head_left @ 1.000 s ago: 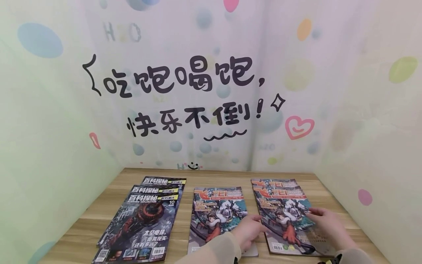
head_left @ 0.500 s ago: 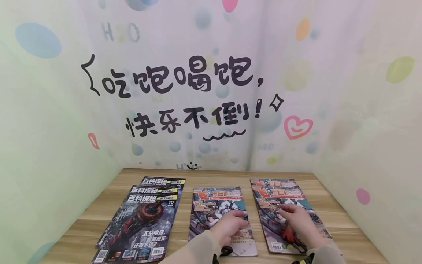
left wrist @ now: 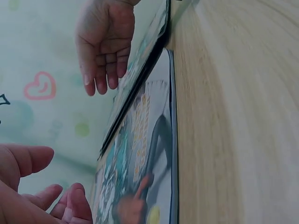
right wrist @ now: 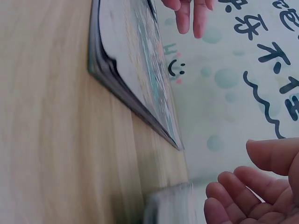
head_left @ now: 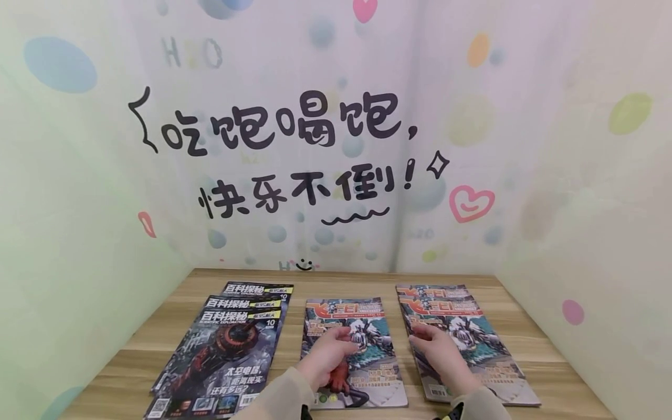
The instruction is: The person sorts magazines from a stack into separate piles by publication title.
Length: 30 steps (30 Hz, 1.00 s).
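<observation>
My left hand hovers over the left part of the middle comic magazine, which has an orange title and a white-and-teal cover. In the left wrist view, that hand's fingers are loosely bent around nothing. Over the left edge of the right-hand magazine pile is my right hand. This pile is two copies of the same comic, the lower one peeking out behind. The right wrist view shows the right hand's fingers relaxed, with air between thumb and fingers.
Three dark science magazines lie overlapped in a staggered pile on the left. All sit on a wooden table. A printed curtain with black lettering closes off the back, and pale walls flank the sides.
Both hands have moved left: the left from the middle magazine's right edge to its left part, the right from the right pile's right edge to its left edge. The magazines stay put.
</observation>
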Tool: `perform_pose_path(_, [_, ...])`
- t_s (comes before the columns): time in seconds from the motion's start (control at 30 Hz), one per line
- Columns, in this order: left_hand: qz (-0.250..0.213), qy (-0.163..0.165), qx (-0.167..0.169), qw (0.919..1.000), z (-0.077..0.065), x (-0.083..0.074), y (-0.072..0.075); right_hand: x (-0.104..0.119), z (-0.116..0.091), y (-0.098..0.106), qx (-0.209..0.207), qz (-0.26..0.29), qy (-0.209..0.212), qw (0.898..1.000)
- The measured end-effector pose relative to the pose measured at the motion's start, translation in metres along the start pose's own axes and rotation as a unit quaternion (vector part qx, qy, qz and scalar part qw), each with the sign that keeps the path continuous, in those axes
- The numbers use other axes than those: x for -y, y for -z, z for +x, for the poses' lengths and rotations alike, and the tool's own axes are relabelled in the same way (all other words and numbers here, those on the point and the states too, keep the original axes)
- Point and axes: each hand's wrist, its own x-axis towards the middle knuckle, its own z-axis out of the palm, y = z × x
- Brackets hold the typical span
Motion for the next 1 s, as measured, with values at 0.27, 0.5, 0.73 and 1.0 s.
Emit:
perform_pose_path(0.27, [0.022,-0.018,-0.037,0.9989,-0.003,0.008,0.025,0.0,-0.001,-0.018,0.004,-0.004,0.021,1.0])
perform_pose_path(0.5, [0.031,-0.026,-0.067,0.997,-0.007,0.014,0.037,-0.001,-0.003,-0.03,0.009,0.023,0.01,1.0])
perform_pose_path(0.73, [0.04,-0.011,-0.104,0.9937,-0.013,0.017,0.047,-0.002,-0.005,-0.038,0.015,0.023,0.001,1.0])
perform_pose_path(1.0, [0.042,0.009,-0.12,0.9919,-0.019,0.025,0.054,-0.003,-0.009,-0.044,0.012,0.014,-0.003,1.0])
